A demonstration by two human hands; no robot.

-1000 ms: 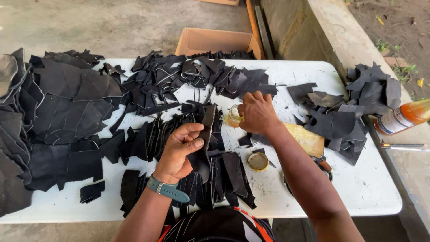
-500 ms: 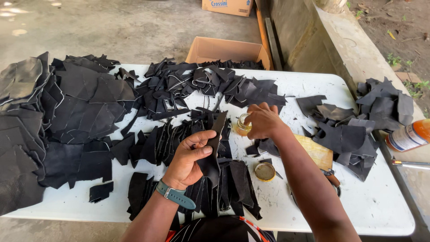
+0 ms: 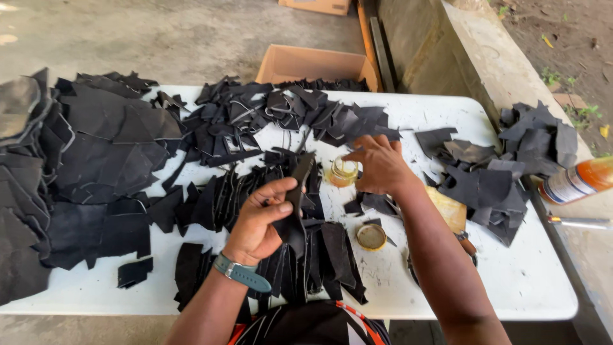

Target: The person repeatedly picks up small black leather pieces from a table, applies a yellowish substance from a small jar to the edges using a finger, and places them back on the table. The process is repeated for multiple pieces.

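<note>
Two hands share the work at the centre of the frame: my left hand (image 3: 255,223), watch on the wrist, pinches a long black leather strip (image 3: 296,201) between thumb and fingers and stands it upright, its face clear of the pile, while my right hand (image 3: 382,165) hovers with fingers bunched over the small open glass jar (image 3: 343,171) just above it, though whether those fingertips grip anything I cannot tell; the jar's round lid (image 3: 371,236) lies lower right, set aside within reach. Matte, dark and slightly curved, the strip narrows toward its top; more cut pieces (image 3: 306,115) heap across the white table (image 3: 447,108) toward the upper frame, with a cardboard box (image 3: 313,64) beyond the far edge.
</note>
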